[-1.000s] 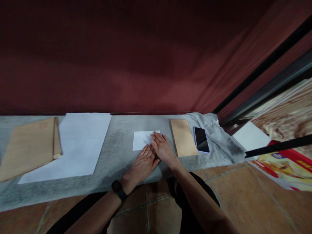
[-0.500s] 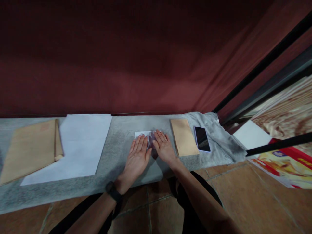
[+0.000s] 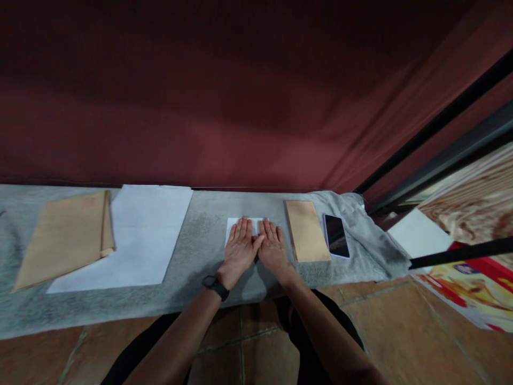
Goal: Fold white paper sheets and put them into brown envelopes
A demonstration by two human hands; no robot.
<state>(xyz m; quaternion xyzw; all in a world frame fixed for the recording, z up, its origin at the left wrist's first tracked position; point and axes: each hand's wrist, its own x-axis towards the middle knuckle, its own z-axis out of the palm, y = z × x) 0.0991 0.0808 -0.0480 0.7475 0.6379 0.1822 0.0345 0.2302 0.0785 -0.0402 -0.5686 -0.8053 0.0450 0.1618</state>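
A small piece of white paper [image 3: 231, 223] lies on the grey cloth-covered surface in front of me, mostly hidden under my hands. My left hand [image 3: 240, 251] rests flat on its left part, fingers stretched out and pointing away from me. Beside it, my right hand [image 3: 273, 250] lies flat on the right part, also with straight fingers. The two thumbs meet or overlap in the middle. To the right of my right hand is a stack of tan envelopes or a tan pad [image 3: 308, 231]; I cannot tell which.
A phone [image 3: 336, 236] lies right of the tan stack. Leftward are large white sheets [image 3: 146, 235] with a brown paper envelope [image 3: 66, 235] partly over them. A dark red wall [image 3: 240, 133] rises behind the grey cloth [image 3: 196, 235]. Black bars [image 3: 460, 254] and a printed box [image 3: 476, 283] stand at right.
My left hand has slid right across the paper toward my right hand, and the thumbs have come together. The view has shifted slightly.
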